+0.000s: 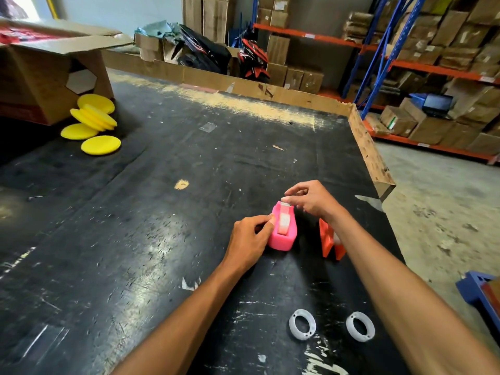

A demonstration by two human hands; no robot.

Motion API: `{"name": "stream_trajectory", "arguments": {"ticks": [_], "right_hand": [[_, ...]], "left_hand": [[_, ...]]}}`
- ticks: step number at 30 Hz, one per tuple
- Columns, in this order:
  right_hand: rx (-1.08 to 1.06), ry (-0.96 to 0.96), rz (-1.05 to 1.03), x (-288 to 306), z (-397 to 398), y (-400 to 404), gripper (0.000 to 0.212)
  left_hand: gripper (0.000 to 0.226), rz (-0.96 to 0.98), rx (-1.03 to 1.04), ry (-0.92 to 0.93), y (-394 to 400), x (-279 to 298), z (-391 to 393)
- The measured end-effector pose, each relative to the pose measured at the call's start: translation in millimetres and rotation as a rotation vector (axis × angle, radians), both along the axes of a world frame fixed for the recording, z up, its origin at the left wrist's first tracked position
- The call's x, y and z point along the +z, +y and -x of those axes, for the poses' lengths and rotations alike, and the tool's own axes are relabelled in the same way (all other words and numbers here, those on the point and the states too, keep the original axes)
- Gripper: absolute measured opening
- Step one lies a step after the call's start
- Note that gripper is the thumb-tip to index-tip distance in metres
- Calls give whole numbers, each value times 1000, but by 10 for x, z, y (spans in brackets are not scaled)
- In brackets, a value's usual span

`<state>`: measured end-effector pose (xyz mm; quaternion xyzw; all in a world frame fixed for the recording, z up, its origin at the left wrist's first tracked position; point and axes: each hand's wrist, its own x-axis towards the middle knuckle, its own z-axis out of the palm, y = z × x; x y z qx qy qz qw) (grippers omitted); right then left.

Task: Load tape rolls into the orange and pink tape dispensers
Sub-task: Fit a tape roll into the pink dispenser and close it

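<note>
From the head view, your table (135,212) is a black, scuffed sheet, scratched pale in streaks and glossy where the light hits, with a raw chipboard lip along its far and right edges.

The pink tape dispenser (282,228) sits near the right-hand side of it, a smooth, rounded plastic block with a slot down the middle; a translucent whitish tape roll (284,221) is seated in that slot, its strip running up to the far end. Your left hand (250,239) rests against the dispenser's left wall, fingers curled loosely, thumb tip touching the upper edge beside the roll. Your right hand (311,200) hovers at the far end, thumb and forefinger pinched closed on the free end of the tape at the cutter, other fingers fanned above.

The orange tape dispenser (330,240) stands just right of the pink one, angular and flat-sided, partly hidden behind your right wrist; you cannot tell whether it holds a roll.

Close to you lie two clear plastic rings (302,324), flat, side by side and apart, between your forearms.

Far left, a spill of yellow foam discs (93,123) lies at the mouth of a tipped cardboard box (46,77). Beyond the table, blue-and-orange shelving (405,58) is stacked with brown cartons.
</note>
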<state>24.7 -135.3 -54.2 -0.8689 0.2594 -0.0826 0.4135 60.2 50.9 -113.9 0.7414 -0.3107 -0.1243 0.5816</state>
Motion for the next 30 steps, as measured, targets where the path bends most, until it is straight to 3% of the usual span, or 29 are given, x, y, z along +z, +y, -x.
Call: {"name": "stream_trajectory", "arguments": {"ticks": [3, 7, 13, 17, 21, 30], "right_hand": [[-16, -35, 55, -29, -23, -24, 10], [18, 50, 37, 46, 37, 34, 32], [57, 44, 63, 75, 125, 87, 26], [-2, 62, 121, 122, 165, 171, 39], [-131, 4, 99, 130, 295, 273, 32], [-154, 120, 224, 163, 514, 526, 28]], "left_hand": [[27, 5, 1, -1, 6, 0, 4], [24, 9, 6, 9, 13, 14, 19], [25, 1, 9, 13, 15, 35, 29], [26, -7, 9, 14, 33, 50, 39], [24, -18, 10, 17, 19, 89, 40], [24, -108, -43, -66, -111, 187, 87]]}}
